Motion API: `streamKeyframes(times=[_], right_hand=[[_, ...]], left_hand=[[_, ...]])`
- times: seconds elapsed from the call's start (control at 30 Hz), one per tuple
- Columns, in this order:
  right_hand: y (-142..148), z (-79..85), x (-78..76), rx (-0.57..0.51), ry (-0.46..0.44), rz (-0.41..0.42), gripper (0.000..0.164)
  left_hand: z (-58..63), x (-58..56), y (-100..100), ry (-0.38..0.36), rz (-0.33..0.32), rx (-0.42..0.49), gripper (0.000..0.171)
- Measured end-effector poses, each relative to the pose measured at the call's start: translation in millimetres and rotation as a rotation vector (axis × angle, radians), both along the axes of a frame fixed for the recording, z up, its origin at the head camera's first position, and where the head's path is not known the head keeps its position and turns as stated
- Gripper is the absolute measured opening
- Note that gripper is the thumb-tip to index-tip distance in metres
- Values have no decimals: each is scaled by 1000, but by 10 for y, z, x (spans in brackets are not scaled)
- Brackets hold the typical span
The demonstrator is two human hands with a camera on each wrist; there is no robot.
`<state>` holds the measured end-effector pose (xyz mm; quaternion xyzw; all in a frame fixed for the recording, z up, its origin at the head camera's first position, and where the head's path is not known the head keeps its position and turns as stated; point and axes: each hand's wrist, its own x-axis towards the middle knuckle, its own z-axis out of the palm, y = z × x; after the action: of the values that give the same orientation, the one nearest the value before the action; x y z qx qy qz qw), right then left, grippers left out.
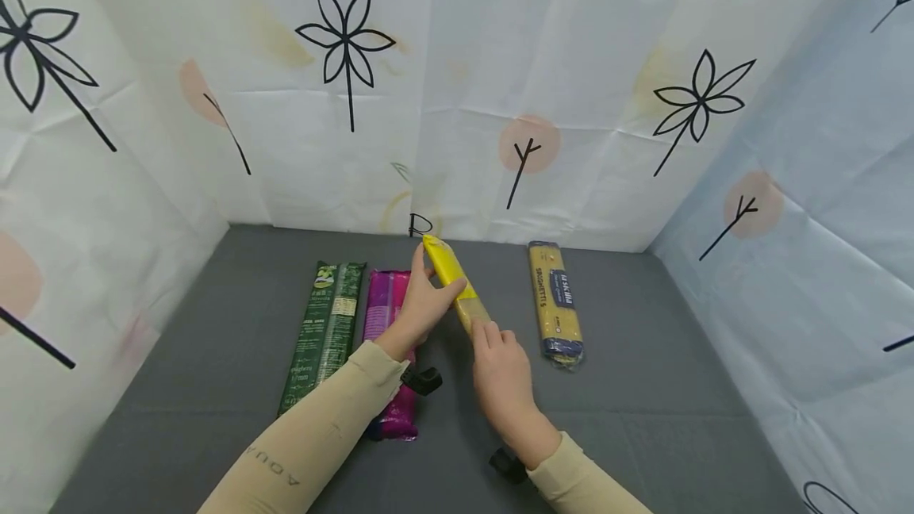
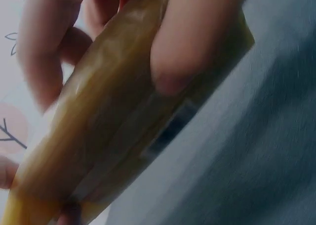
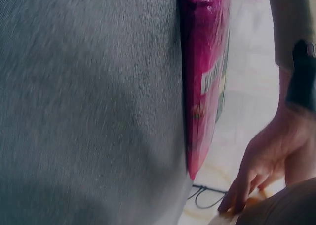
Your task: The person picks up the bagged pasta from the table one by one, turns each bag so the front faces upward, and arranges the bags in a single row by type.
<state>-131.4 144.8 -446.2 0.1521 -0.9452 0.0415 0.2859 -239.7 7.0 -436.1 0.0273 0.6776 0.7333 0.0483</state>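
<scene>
Both hands hold a yellow pack of pasta, tilted, above the middle of the grey table. My left hand grips its upper part, with the thumb lying across the near side. At the lower end, my right hand pinches the pack between its fingers. Up close in the left wrist view, the clear part of the wrapper shows pale yellow contents, with the left thumb pressed on it. Left of the hands lies a magenta pack, partly hidden behind the left forearm. It also appears in the right wrist view.
A dark green spaghetti pack lies left of the magenta one, partly covered by the left sleeve. To the right lies a spaghetti pack with a blue label. Patterned white cloth walls off the back and sides of the grey table.
</scene>
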Motion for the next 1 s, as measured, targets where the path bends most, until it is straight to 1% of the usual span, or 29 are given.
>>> streamKeyframes(times=[0.13, 0.23, 0.37, 0.5, 0.63, 0.77, 0.87, 1.0], right_hand=[[-67, -19, 22, 24, 5, -23, 44], [-81, -47, 30, 28, -12, -30, 45], [-86, -79, 53, 37, -14, -19, 48], [-95, -100, 79, 45, -30, -8, 50], [-94, -103, 86, 30, -72, -10, 50], [-70, -95, 85, -31, -134, 20, 51], [-35, -90, 81, -112, -203, 33, 54], [24, -91, 68, -211, -285, 8, 60]], left_hand=[[-33, 8, 32, -71, 49, 10, 100], [-60, -1, 37, -107, 71, 18, 97], [-86, -17, 42, -135, 60, -4, 94], [-99, -32, 43, -180, 48, -33, 93], [-107, -65, 31, -203, 58, -23, 93], [-118, -104, -10, -213, 64, 5, 91], [-143, -140, -54, -226, 63, 23, 87], [-146, -172, -103, -230, 64, 44, 81]])
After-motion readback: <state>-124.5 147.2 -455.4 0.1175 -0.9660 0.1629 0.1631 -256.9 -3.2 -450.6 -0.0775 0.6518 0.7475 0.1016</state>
